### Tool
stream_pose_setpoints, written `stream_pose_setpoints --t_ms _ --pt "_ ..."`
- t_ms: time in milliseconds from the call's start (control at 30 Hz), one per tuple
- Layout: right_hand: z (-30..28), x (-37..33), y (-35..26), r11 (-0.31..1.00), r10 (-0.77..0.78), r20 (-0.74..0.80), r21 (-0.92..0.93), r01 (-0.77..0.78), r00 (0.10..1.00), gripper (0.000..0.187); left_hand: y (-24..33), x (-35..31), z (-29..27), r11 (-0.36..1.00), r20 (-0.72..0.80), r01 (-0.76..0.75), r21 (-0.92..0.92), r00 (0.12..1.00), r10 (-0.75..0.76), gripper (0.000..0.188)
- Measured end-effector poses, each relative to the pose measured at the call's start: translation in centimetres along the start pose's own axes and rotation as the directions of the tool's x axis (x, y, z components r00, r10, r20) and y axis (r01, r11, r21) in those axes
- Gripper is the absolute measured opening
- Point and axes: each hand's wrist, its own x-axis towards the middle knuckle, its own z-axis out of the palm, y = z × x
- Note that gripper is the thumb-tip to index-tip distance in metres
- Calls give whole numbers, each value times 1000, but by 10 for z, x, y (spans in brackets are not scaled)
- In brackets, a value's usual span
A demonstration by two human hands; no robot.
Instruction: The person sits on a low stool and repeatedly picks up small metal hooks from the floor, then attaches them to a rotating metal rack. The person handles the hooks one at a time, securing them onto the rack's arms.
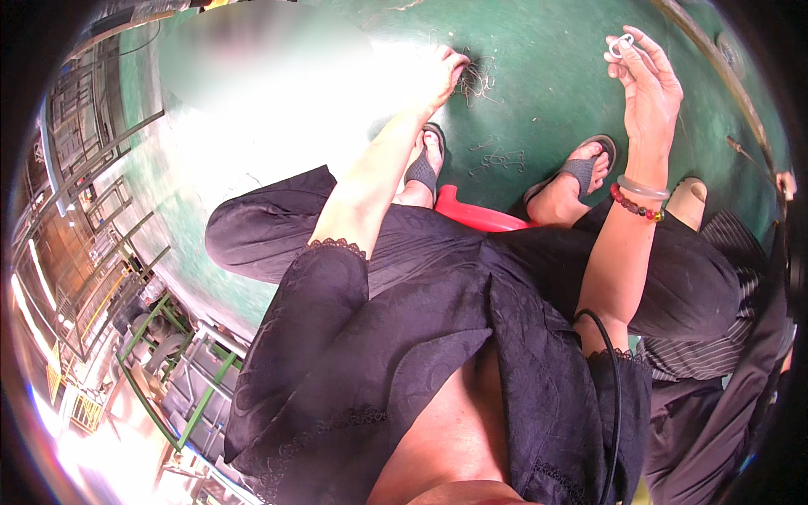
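My left hand [444, 74] is low over a tangled pile of thin metal wire pieces [481, 77] on the green floor. Its fingers are curled together at the pile's left edge; strong glare washes out part of the hand, and what it grips cannot be made out. To the right, my right hand [648, 88] is raised, with a small whitish ring [621, 45] pinched between thumb and fingers. Closer to me, a smaller scatter of bent wires [498, 158] lies between my sandalled feet.
I sit on a low red plastic stool [484, 217]. A person in dark striped clothing [707, 349] is close on my right. A long pole-like edge [724, 67] curves along the far right. Metal frames [181, 396] stand to the left, and bright glare covers the floor there.
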Motion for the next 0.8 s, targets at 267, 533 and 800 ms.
stream_pose_setpoints --t_ms 267,533,800 --pt "0 -5 -10 999 -30 -36 10 30 999 26 9 21 -1 932 406 -279 231 898 168 17" --pt "13 -11 -14 1000 -28 -13 2 28 1000 19 14 28 -20 930 292 -235 282 945 150 18" --pt "66 -36 -15 998 -4 166 -69 15 986 18 61 63 -96 884 57 398 -243 916 -397 16"
